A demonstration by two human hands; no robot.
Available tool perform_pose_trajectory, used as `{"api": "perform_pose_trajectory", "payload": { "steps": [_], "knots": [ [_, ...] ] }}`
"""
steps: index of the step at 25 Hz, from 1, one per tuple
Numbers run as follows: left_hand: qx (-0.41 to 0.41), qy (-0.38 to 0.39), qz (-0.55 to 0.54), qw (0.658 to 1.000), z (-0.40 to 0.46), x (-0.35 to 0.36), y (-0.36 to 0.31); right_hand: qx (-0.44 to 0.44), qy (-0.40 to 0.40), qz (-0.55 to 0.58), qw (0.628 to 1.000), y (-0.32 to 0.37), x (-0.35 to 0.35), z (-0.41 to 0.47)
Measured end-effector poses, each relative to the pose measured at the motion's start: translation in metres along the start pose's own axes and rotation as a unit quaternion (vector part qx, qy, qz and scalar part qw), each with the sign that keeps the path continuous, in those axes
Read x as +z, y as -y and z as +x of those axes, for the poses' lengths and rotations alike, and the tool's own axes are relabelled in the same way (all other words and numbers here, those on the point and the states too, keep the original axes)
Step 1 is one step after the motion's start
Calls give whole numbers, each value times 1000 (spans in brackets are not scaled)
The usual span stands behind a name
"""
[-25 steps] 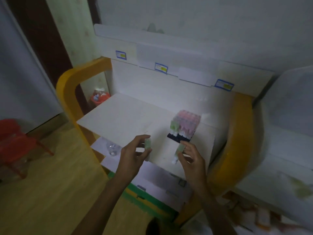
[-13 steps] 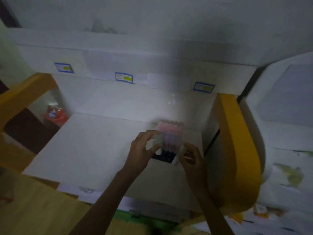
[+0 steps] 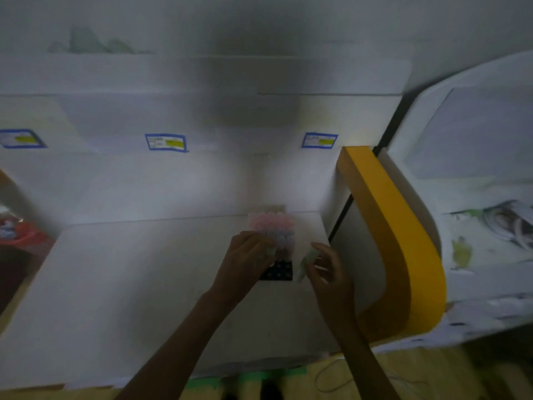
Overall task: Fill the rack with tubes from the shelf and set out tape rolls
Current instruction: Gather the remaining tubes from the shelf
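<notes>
We see a dark tube rack (image 3: pixel 276 269) standing on the white shelf (image 3: pixel 129 278), toward its right end and close to the yellow curved side panel (image 3: pixel 383 226). The far rows of the rack carry pink-capped tubes (image 3: pixel 269 222), with a few paler, bluish caps (image 3: pixel 284 241) just in front of them; the nearest rows show open holes in the dark top.

Our left hand (image 3: pixel 245 261) sits over the left side of the rack, its fingers curled around a pale green-capped tube (image 3: pixel 271 250) that it holds at the rack's left edge, right beside the capped tubes. Whether the tube's tip is already in a hole we cannot tell, since the hand covers it and the view is blurred.

Our right hand (image 3: pixel 326 269) hovers just right of the rack, pinching a second pale green tube (image 3: pixel 307 259) between thumb and fingertips. That tube is tilted, cap up and away from us, and hangs apart from the rack.

Three blue-bordered labels (image 3: pixel 165 142) run along the white strip above the shelf. At the far left a red container (image 3: pixel 20 235) shows low behind the shelf edge.
</notes>
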State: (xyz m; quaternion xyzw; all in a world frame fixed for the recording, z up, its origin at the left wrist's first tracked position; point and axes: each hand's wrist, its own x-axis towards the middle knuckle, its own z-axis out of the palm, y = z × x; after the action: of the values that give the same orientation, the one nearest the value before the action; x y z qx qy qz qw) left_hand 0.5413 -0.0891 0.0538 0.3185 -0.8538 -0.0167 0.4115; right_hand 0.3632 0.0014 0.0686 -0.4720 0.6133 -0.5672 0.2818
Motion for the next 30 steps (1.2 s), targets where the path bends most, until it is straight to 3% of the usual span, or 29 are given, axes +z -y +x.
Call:
{"api": "perform_pose_trajectory", "payload": {
  "steps": [8, 13, 20, 27, 30],
  "knots": [
    [59, 21, -11, 998, 3, -3, 14, 4, -21, -6, 1000, -2, 11, 6],
    [-18, -18, -11, 1000, 10, -7, 5, -25, -19, -24, 999, -8, 18, 14],
    [-55, 40, -15, 998, -4, 4, 12, -47, 2, -69, 997, -27, 28, 12],
    [-80, 91, 16, 992, -15, -26, 16, -17, -65, -61, 996, -40, 46, 12],
    [-114, 121, 17, 986, -23, -38, 21, -24, -5, -85, 996, -29, 43, 5]
  ]
}}
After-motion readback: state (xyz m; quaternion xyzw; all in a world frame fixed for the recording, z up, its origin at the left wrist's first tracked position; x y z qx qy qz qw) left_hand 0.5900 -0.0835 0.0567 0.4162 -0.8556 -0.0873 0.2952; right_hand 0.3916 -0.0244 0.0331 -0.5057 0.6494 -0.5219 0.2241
